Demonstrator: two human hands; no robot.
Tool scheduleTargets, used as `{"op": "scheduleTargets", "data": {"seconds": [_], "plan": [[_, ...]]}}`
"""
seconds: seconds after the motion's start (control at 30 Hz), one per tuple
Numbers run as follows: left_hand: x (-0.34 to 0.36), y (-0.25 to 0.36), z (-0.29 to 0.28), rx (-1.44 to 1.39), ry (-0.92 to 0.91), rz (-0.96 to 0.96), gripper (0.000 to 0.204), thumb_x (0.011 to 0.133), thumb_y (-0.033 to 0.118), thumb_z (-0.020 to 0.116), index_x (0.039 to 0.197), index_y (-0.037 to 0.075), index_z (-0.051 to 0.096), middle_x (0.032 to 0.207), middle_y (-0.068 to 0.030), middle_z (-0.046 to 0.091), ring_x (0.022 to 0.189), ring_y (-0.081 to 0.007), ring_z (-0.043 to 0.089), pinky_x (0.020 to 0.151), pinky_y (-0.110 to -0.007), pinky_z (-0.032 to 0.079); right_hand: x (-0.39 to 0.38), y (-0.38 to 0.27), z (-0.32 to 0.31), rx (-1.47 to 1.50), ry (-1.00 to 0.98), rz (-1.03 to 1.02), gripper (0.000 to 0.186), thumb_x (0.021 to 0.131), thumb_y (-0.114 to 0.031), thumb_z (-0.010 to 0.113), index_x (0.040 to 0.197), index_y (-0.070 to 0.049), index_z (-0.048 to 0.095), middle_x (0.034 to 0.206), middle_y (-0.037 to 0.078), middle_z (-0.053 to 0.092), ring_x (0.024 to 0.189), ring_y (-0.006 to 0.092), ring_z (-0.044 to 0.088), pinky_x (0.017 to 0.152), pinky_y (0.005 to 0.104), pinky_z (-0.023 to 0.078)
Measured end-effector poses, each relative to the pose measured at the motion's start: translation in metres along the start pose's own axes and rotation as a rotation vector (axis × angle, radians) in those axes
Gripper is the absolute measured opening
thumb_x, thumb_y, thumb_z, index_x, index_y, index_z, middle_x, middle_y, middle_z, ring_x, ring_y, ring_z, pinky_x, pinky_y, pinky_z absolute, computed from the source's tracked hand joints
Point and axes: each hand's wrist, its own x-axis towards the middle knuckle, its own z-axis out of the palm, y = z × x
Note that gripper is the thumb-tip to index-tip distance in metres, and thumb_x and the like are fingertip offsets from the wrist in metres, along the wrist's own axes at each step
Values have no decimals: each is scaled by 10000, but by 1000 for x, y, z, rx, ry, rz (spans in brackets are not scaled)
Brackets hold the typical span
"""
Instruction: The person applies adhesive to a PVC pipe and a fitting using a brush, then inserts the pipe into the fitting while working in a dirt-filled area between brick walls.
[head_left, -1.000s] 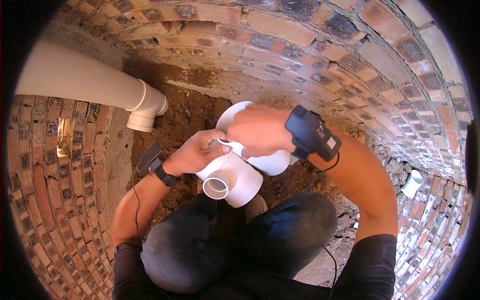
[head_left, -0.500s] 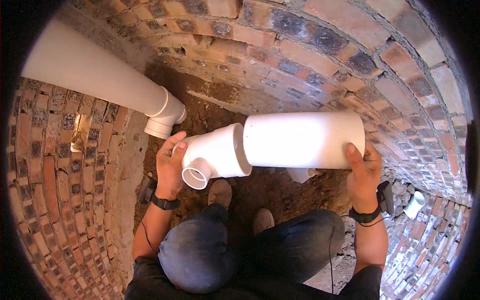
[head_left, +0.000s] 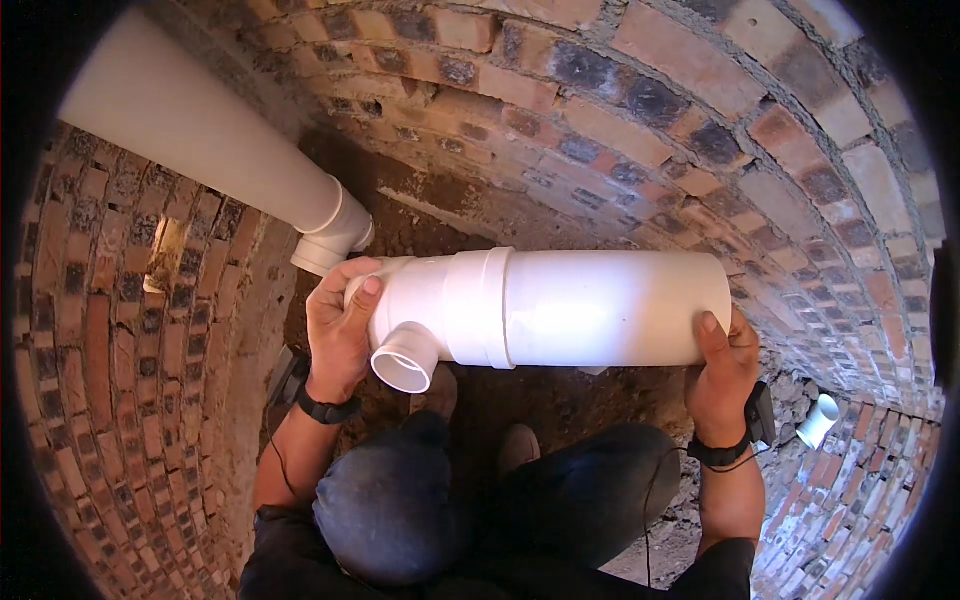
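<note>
Your left hand (head_left: 338,335) grasps the left end of the white tee (head_left: 420,290), thumb on the face toward you, fingers mostly hidden. Your right hand (head_left: 723,385) grasps the pipe (head_left: 610,310), which runs out to the right of the tee; the thumb lies on the near face and the fingers curl round the outer end. Both hands are occupied. The tee is held over the soil (head_left: 572,408), out beyond your knees (head_left: 390,490), and the pipe's inner end meets its collar (head_left: 495,308); how deep it sits inside, you cannot tell.

Expect both to be stiff, hollow plastic, probably light for their bulk yet awkward because they are wide. The smooth walls may well slide or roll in dusty hands, and a rim could chip if knocked on the bricks (head_left: 660,140) beyond the tee. The outer ends look the best holds for level support; the side branch (head_left: 405,357) on the tee's near side should resist twisting.
</note>
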Motion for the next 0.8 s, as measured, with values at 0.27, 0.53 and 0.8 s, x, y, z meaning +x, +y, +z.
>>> {"op": "scheduleTargets", "data": {"seconds": [0.27,0.53,0.8], "plan": [[-7,22,24,250,-29,79,201,958,142,652,1081,-17,651,1019,-80,680,929,-122,604,844,-276,492,12,10,8,93,45,148,246,974,-198,628,1047,32,677,944,40,697,820,96,619,766,263,486],[-7,24,31,285,-71,60,153,973,126,617,1015,-17,655,989,-60,672,902,-108,597,824,-266,489,19,7,17,156,16,204,269,982,-219,608,1079,28,648,939,53,692,796,126,634,733,280,504],[11,15,11,167,-177,-134,397,991,192,586,1317,10,449,1041,-63,624,936,-108,584,843,-269,477,36,22,0,229,122,341,273,1012,-234,538,1122,-1,629,1042,74,680,924,178,649,838,313,509]]}}
